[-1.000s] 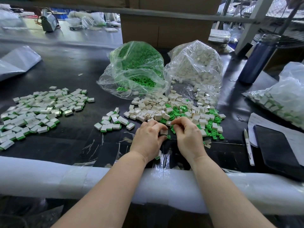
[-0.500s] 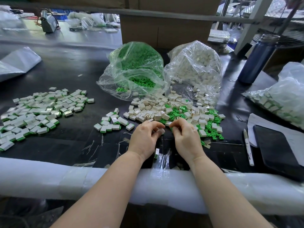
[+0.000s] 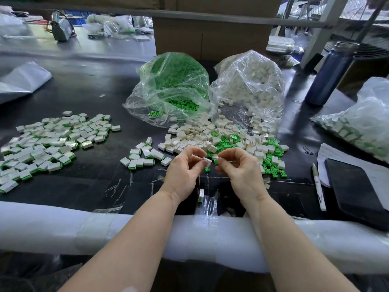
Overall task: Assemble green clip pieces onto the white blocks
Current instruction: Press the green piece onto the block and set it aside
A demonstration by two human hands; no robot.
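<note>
My left hand pinches a small white block at its fingertips. My right hand pinches a green clip just to the right of it, the two pieces a short gap apart. Both hands hover over the black table in front of a mixed pile of loose white blocks and green clips. One green clip lies on the table between my hands. A small group of assembled blocks lies to the left.
A large heap of assembled blocks covers the left. Open bags of green clips and white blocks stand behind. A blue bottle, a bag of finished pieces, a pen and a dark tablet sit right. White foam padding lines the near edge.
My hands have lifted off the table and drawn slightly apart; the left now shows a white block at its fingertips and the right a green clip.
</note>
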